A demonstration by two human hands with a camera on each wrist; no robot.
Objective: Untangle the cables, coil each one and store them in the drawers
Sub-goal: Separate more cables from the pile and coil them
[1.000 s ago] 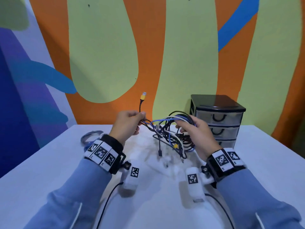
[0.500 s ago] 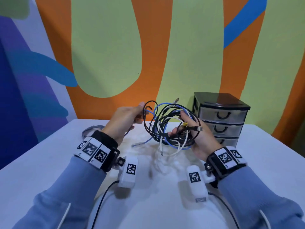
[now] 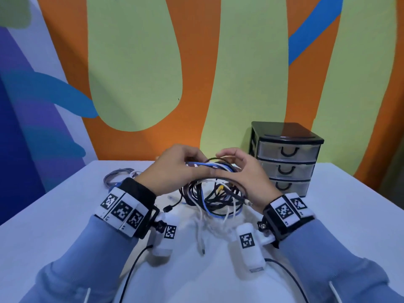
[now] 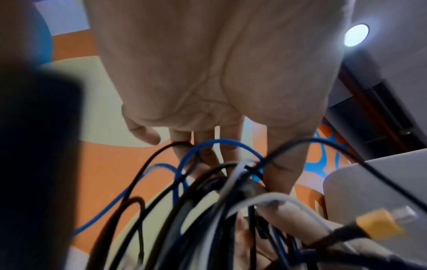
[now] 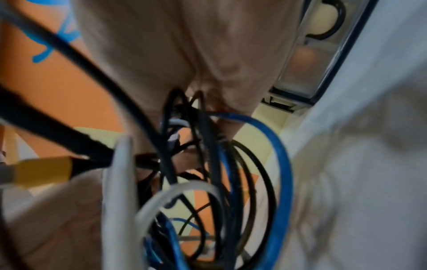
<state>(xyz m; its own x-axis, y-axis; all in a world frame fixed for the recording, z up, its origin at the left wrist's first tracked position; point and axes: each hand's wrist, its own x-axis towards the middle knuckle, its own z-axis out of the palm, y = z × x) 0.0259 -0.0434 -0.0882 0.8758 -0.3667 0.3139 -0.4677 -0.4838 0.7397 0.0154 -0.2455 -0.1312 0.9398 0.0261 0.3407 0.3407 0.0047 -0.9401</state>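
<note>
Cable tangle (image 3: pixel 215 193): light, floppy, snag-prone; take one free plug end.
Left hand (image 3: pixel 175 169): pinching strands.
Right hand (image 3: pixel 244 178): gripping tangle.

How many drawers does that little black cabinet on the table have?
3: top drawer, middle drawer and bottom drawer, stacked in the cabinet, all closed; the right hand hides the bottom one's left end.

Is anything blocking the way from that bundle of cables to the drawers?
Nothing visible on the table between the cable tangle and the drawer unit. But all three drawers are closed, and both hands are busy gripping the tangle.
</note>
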